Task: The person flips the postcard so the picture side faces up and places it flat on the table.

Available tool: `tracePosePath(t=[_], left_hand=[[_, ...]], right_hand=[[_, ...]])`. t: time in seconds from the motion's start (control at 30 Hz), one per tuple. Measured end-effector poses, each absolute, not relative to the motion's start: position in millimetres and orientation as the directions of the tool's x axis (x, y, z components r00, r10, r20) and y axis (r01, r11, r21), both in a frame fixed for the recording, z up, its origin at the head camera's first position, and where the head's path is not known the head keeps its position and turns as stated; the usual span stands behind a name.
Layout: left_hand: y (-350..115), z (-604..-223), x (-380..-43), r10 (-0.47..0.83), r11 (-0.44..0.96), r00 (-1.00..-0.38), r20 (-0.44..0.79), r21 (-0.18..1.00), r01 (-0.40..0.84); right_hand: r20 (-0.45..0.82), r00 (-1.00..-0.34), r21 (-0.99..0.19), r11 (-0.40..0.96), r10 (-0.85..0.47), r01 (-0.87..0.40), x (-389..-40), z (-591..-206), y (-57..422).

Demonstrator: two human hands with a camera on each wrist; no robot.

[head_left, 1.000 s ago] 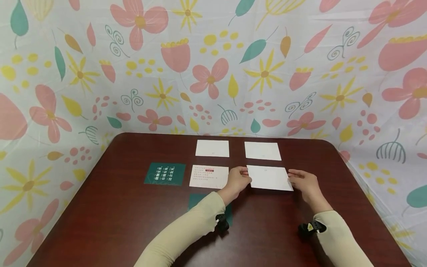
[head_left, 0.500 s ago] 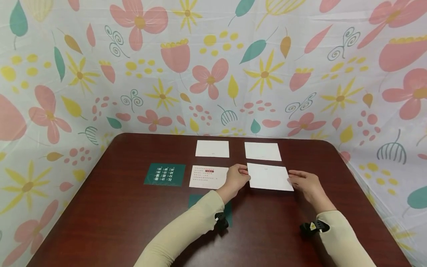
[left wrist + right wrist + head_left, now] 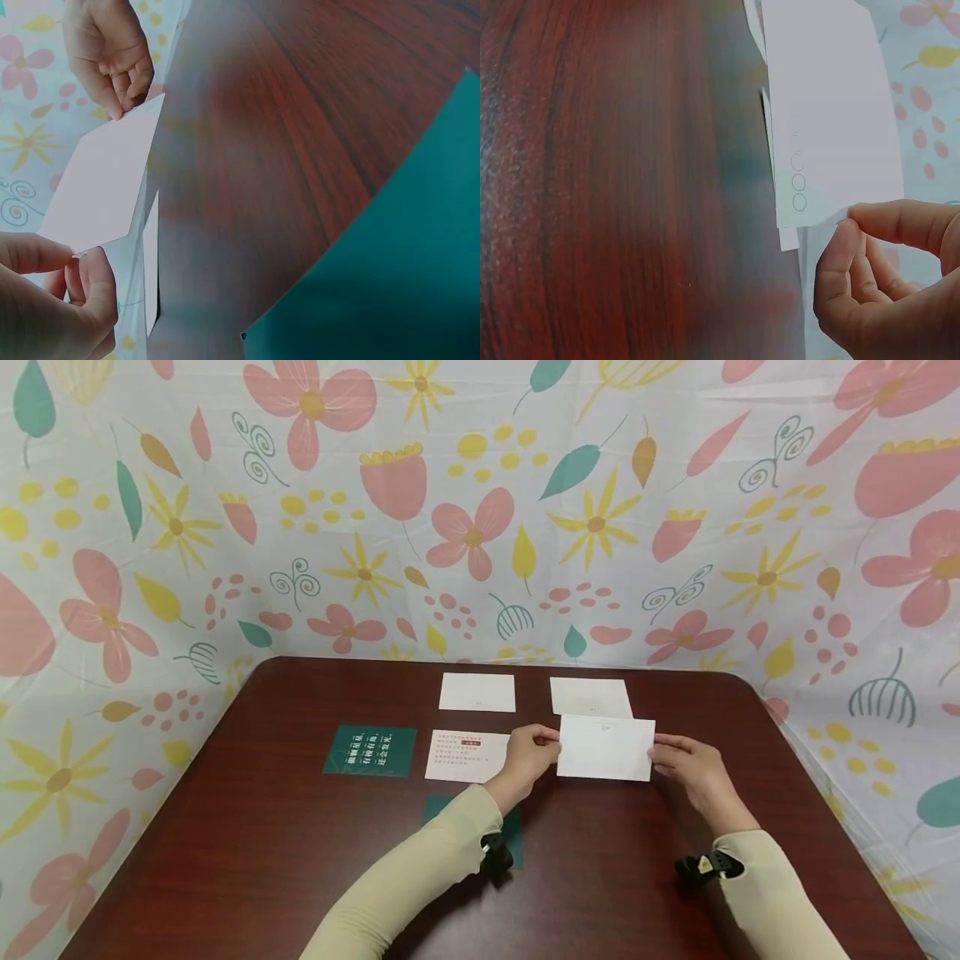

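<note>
A white card is held up off the table, its face tilted toward the head camera. My left hand pinches its left edge between thumb and fingers, as the left wrist view shows with the left hand at one end of the card. At the opposite edge my right hand pinches it too. The right wrist view has the right hand with thumb and forefinger on the card's edge, near a row of small printed circles.
Two white cards lie at the back, one left and one right, the latter partly overlapped by the held card. A green card with white characters and a card with red text lie left. Another green card is partly under my left forearm.
Both hands have lifted the white card and tipped it more upright, so it now overlaps the back right card's front edge in the head view. The other cards have stayed put.
</note>
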State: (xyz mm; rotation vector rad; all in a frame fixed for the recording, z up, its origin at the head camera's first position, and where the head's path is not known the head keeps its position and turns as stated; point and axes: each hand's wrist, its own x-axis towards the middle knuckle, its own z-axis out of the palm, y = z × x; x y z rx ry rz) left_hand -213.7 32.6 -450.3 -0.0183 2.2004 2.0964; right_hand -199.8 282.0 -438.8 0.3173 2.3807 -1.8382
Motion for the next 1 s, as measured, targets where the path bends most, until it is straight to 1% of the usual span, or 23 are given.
tracePosePath(t=[0.17,0.33,0.47,0.6,0.67,0.7,0.9,1.0], left_hand=[[32.2,-447.5,-214.8,0.058,0.053,-0.995,-0.076,0.996,-0.073],[31.1,-446.3,-214.9,0.048,0.059,-0.997,-0.062,0.997,-0.059],[29.5,-445.2,-213.8,0.061,0.030,-0.996,-0.057,0.998,-0.055],[27.8,-445.1,-213.2,0.077,0.038,-0.996,-0.055,0.998,-0.052],[27.2,-445.5,-213.0,0.071,0.065,-0.995,-0.064,0.996,-0.059],[27.1,-445.4,-212.8,0.066,0.074,-0.995,-0.073,0.995,-0.068],[26.6,-446.0,-211.3,0.049,0.114,-0.994,-0.101,0.989,-0.095],[26.4,-447.8,-211.5,0.049,0.139,-0.994,-0.093,0.987,-0.085]], right_hand=[[-0.212,-0.973,-0.959,0.169,0.094,0.225,-200.4,-436.8,282.0],[-0.210,-0.976,-0.977,0.033,0.054,0.212,-199.3,-436.6,284.2],[-0.218,-0.976,-0.972,-0.094,0.026,0.215,-198.4,-437.0,286.7],[-0.208,-0.978,-0.963,-0.177,-0.002,0.205,-198.0,-436.3,287.8],[-0.213,-0.977,-0.964,-0.165,-0.002,0.210,-198.0,-436.5,288.3],[-0.214,-0.977,-0.968,-0.137,0.004,0.211,-198.3,-436.9,288.0],[-0.231,-0.970,-0.968,0.087,0.071,0.236,-202.0,-440.9,284.5],[-0.222,-0.973,-0.968,0.103,0.060,0.227,-203.0,-442.3,283.3]])
